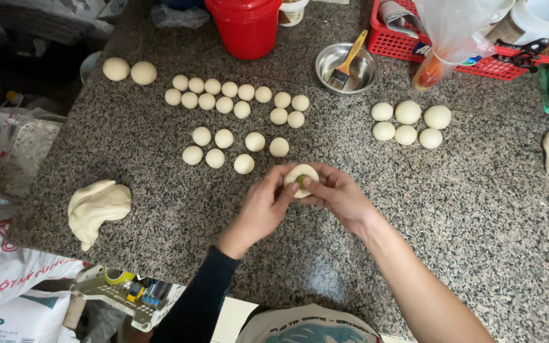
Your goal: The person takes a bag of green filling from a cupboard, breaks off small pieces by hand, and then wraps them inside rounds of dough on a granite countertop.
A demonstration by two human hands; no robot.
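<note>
Just above the granite tabletop (414, 209), the left hand (263, 209) and right hand (338, 198) are both closed around a pale dough round (301, 178) with green filling at its centre. The wrapping step looks under way; sealing likely calls for pinching the edges over the filling. Beyond lie rows of small dough balls (236, 101), then a steel bowl (345, 67) holding a brush (347, 65).

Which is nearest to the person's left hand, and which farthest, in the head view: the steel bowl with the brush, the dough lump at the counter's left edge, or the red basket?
From the left hand:
1. Dough lump, at the left edge.
2. Steel bowl, top centre, holding a brush.
3. Red basket, top right.
</note>
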